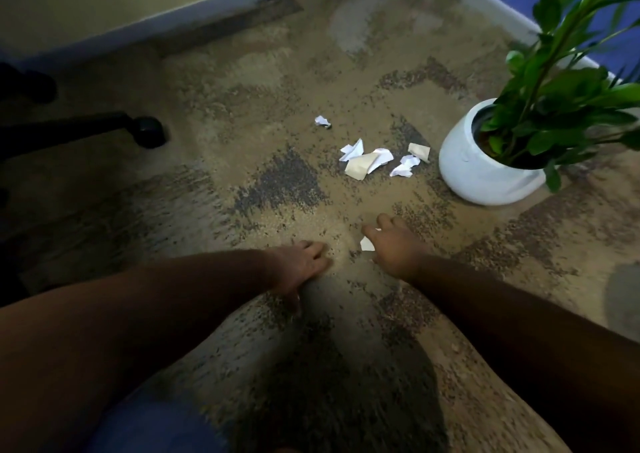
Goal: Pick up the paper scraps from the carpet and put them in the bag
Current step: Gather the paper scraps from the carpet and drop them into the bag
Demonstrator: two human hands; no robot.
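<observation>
The mottled carpet (270, 113) fills my view, a white plant pot (485, 172) at right. Paper scraps (370, 160) lie clustered beside it, beyond both hands. My left hand (301, 265) rests there, fingers loosely curled, empty. My right hand (394, 248) pinches one small white scrap (367, 244).

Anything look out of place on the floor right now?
Yes: crumpled paper scraps litter the carpet beside the white plant pot, one lone scrap farther off. The right hand holds another piece. No bag visible.
</observation>
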